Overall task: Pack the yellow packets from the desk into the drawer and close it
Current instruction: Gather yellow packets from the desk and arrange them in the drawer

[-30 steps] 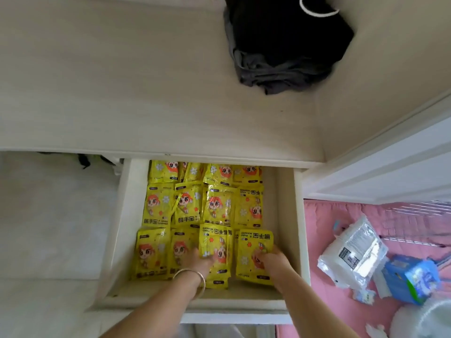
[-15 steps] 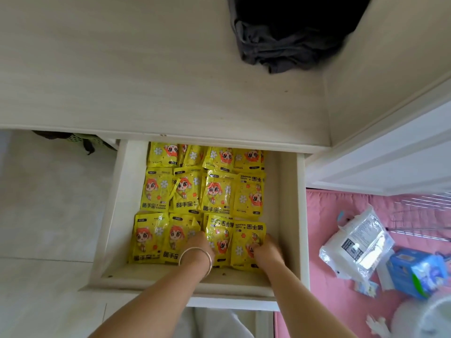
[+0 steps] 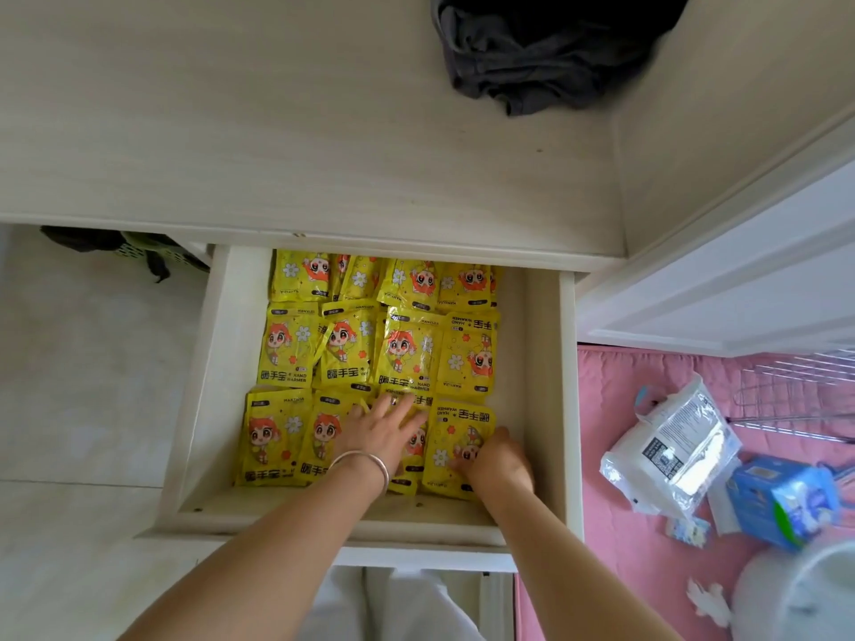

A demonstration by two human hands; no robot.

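Head view: your left hand [image 3: 379,432] lies flat, fingers spread and straight, pressing on the front row of packets [image 3: 370,353] in the drawer [image 3: 222,363]. A metal bangle [image 3: 365,462] circles that wrist. Your right hand [image 3: 497,460] sits on the front-right packet [image 3: 455,432], fingers curled down at its near edge; can't tell whether they pinch it or just press.

Packets fill the drawer in three rows, glossy crinkled yellow foil, rectangular, cartoon face with orange hair, white flowers. Some printed upside down to you, some upright. Back row is partly tucked under the table [image 3: 277,131] edge. Bare strips of drawer floor show along the right wall and the front.

The drawer is pulled out, pale wood-look board with thick white walls, and two screw heads show on the front panel's inner face. Your forearms cross over the front panel, so they stand in the way of pushing it in.

The table top is light woodgrain laminate, matte. A dark grey cloth [image 3: 532,53], crumpled and soft, sits at its far edge, well apart from the drawer.

Right of the drawer is a pink mat [image 3: 624,571], slightly wrinkled. On it are a clear plastic bag [image 3: 671,446] with a printed label, a blue box [image 3: 782,497] just beside it, a wire rack [image 3: 796,390] behind, and a white round object [image 3: 805,594] at the corner, blurred.

Left is pale tiled floor [image 3: 83,409], with a green basket [image 3: 152,252] holding dark cloth under the table edge.
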